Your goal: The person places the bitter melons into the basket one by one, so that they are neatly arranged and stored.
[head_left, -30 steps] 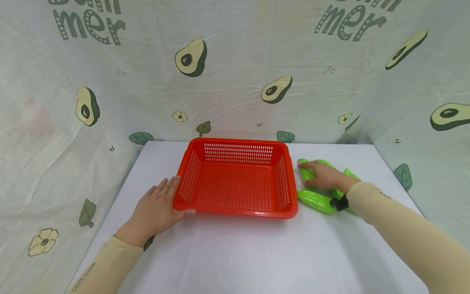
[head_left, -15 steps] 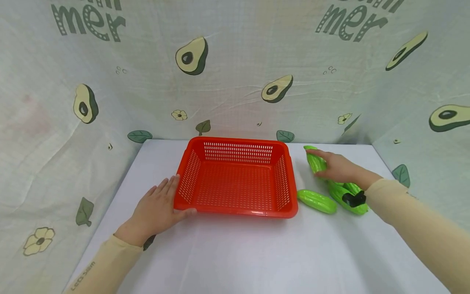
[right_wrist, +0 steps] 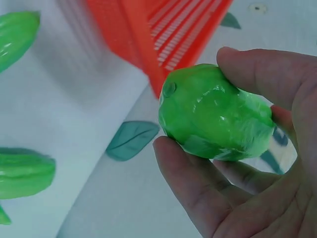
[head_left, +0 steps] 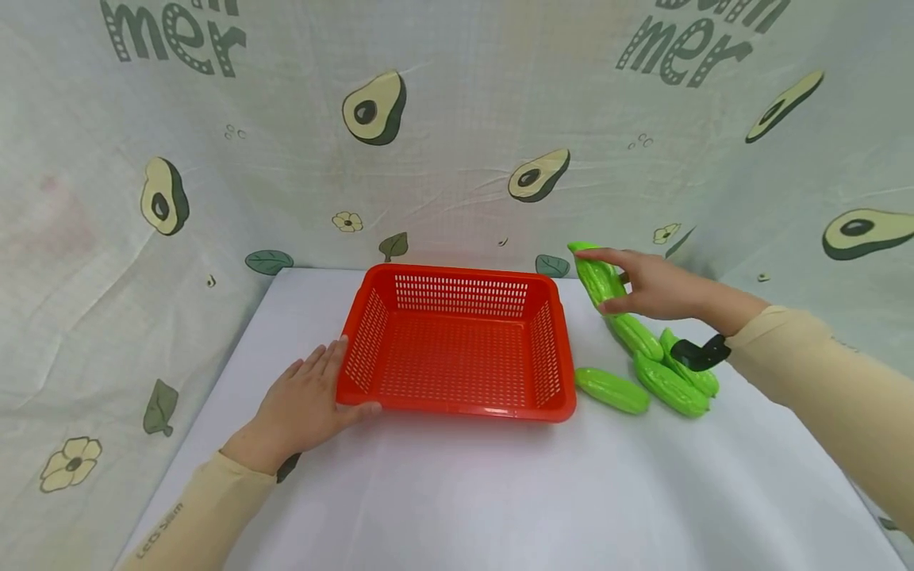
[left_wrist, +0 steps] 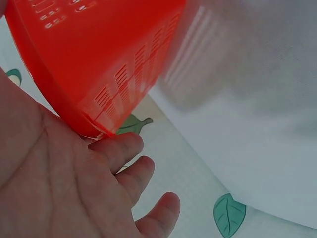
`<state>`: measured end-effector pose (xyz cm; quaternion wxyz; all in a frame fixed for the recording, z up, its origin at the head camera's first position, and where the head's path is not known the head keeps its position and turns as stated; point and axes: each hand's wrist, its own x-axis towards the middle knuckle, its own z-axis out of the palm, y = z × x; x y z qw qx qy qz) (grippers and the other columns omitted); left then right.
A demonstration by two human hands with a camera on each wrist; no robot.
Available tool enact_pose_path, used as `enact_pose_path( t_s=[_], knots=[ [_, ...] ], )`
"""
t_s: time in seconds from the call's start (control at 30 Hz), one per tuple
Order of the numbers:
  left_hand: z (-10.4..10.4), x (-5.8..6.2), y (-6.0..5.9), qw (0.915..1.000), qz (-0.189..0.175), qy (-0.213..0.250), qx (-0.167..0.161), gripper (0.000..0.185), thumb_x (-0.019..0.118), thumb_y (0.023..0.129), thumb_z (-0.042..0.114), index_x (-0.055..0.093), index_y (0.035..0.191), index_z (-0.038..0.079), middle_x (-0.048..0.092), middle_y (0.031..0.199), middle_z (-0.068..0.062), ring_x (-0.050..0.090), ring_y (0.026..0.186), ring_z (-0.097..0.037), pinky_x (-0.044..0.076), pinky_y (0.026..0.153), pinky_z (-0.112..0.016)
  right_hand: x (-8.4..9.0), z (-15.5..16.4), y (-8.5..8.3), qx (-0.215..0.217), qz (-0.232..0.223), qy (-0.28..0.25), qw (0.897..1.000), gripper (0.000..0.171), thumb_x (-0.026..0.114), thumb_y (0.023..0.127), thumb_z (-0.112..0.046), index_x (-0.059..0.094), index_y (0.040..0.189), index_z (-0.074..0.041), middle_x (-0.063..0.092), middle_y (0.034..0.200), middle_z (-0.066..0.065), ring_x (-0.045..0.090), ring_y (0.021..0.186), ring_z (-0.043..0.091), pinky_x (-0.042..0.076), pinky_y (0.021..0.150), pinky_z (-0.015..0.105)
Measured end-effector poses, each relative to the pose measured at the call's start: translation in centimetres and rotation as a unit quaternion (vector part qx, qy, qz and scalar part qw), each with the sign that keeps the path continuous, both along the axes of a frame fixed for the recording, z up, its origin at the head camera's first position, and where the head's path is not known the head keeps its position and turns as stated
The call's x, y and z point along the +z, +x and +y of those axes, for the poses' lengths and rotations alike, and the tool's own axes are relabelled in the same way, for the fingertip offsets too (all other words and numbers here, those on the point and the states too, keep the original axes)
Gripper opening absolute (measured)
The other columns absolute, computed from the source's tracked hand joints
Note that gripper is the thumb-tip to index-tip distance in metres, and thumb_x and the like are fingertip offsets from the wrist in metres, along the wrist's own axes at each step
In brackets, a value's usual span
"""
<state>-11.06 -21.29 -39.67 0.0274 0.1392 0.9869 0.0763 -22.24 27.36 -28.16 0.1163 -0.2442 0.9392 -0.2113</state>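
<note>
My right hand (head_left: 660,289) holds a bright green, ribbed bitter melon (head_left: 598,277) up above the table, to the right of a red basket (head_left: 457,415). The thumb and fingers curl round the melon (right_wrist: 218,114) in the right wrist view, with its blunt end showing. Several like it lie on the white table below, among them one bitter melon (head_left: 612,390) near the basket's front right corner. At the basket's front left corner rests my left hand (head_left: 300,408), fingers straight along the side and thumb at the front rim. No melon shows inside the basket.
A small cluster of bitter melons (head_left: 671,385) lies beneath the right forearm. White tabletop (head_left: 471,492) stretches in front of the basket. Behind and at both sides hangs a pale cloth (head_left: 457,103) printed with avocados and leaves.
My right hand has lifted one bitter melon off the table, uncovering the others beneath it. The left hand and the basket have stayed in place.
</note>
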Motion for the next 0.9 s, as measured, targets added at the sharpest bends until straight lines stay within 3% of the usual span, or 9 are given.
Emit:
enact_pose_path(
  t_s=[0.17, 0.37, 0.5, 0.9],
  knots=[
    [0.1, 0.0, -0.1, 1.0, 0.0, -0.001, 0.002, 0.124, 0.04, 0.078, 0.089, 0.02, 0.155, -0.006, 0.034, 0.154, -0.026, 0.031, 0.14, -0.048, 0.028, 0.11, -0.064, 0.9, -3.2, -0.6, 0.021, -0.008, 0.018, 1.0, 0.079, 0.078, 0.087, -0.016, 0.037, 0.154, -0.027, 0.04, 0.153, 0.014, 0.055, 0.118, 0.047, 0.056, 0.082, 0.05],
    [0.4, 0.0, -0.3, 1.0, 0.005, 0.0, 0.002, 0.125, 0.043, 0.077, 0.089, 0.022, 0.153, -0.008, 0.034, 0.154, -0.027, 0.032, 0.139, -0.047, 0.029, 0.11, -0.063, 0.7, -8.0, -1.7, 0.057, -0.035, 0.015, 0.998, 0.081, 0.079, 0.086, -0.015, 0.037, 0.154, -0.029, 0.041, 0.15, 0.013, 0.055, 0.117, 0.036, 0.056, 0.084, 0.043],
    [0.7, 0.0, -0.4, 0.9999, 0.01, -0.002, 0.004, 0.124, 0.048, 0.077, 0.087, 0.024, 0.152, -0.009, 0.037, 0.152, -0.027, 0.034, 0.138, -0.047, 0.031, 0.109, -0.063, -0.2, -11.2, -2.3, 0.086, -0.046, 0.017, 0.995, 0.081, 0.08, 0.085, -0.016, 0.039, 0.154, -0.029, 0.044, 0.145, 0.012, 0.055, 0.112, 0.03, 0.054, 0.087, 0.041],
    [1.1, -0.1, -0.8, 0.9999, 0.002, 0.003, 0.015, 0.123, 0.056, 0.076, 0.083, 0.024, 0.152, -0.008, 0.038, 0.151, -0.028, 0.037, 0.136, -0.048, 0.034, 0.107, -0.063, -3.8, -17.3, -4.3, 0.107, -0.11, -0.006, 0.988, 0.081, 0.079, 0.086, -0.016, 0.038, 0.154, -0.034, 0.051, 0.124, 0.003, 0.051, 0.108, 0.024, 0.056, 0.076, 0.032]
  ],
)
